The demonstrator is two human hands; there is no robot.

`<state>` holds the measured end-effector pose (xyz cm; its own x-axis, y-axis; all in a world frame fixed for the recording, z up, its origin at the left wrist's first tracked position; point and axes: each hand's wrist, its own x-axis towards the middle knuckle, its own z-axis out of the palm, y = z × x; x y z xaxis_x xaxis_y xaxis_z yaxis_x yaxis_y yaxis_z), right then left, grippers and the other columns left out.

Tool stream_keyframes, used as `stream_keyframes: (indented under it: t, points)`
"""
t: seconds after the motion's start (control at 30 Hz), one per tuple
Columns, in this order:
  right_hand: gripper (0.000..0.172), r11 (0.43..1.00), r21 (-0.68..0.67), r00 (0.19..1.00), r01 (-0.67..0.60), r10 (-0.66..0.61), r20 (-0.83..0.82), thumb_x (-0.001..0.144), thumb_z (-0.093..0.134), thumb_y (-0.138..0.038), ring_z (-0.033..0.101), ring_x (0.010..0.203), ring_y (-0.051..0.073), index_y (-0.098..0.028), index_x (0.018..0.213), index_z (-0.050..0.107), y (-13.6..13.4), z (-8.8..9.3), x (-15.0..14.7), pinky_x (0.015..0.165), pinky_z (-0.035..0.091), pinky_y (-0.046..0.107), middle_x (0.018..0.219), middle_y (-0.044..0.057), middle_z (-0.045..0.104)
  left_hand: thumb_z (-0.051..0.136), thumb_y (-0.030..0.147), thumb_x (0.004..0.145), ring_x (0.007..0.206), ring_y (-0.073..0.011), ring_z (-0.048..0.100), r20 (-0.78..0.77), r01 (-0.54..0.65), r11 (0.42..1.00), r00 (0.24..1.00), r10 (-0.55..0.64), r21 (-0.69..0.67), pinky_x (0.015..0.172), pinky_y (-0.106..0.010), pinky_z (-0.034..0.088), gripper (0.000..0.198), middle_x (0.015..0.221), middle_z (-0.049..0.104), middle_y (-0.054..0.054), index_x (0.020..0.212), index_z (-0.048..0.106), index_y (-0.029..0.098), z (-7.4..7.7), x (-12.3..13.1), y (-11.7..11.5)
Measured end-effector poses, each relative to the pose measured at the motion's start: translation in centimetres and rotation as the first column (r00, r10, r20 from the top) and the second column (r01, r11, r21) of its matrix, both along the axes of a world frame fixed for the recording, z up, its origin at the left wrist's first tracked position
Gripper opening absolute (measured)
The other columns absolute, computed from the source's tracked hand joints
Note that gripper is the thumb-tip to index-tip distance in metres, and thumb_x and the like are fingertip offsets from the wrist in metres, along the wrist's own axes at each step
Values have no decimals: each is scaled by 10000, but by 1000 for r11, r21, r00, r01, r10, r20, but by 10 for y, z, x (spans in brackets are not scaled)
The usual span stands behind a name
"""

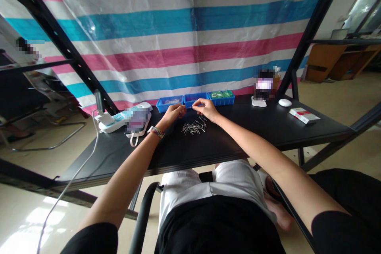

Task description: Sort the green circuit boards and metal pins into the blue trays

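Pinching something tiny (likely a light, stiff pin; grip its ends), left hand [174, 113] and right hand [206, 108] hover over pins [195, 127].

No word, label, brand or number can be read anywhere in this view. The red-and-white carton [304, 115], lying well to the right of the right hand [206, 109], bears some print, but it is too small and blurred to make out. The keypad of the desk telephone [114, 121], near the left hand [173, 113] on its left side, shows only a teal patch with no legible figures.
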<state>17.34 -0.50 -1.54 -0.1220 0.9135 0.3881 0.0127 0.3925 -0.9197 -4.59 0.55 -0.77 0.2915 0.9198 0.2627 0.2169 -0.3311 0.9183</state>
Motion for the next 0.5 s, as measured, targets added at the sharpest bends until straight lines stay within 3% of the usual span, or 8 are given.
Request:
stream_keyframes:
  t: [0.5]
  points:
    - [157,999,27,999,22,-23,28,723,843,-326,609,556,144,-219,774,740,0,0,2,510,427,248,664,-8,690,819,605,754,684,-175,639,9,30,999,1000,-30,-38,660,-307,505,444,727,687,-63,744,712,173,4,1,-4]
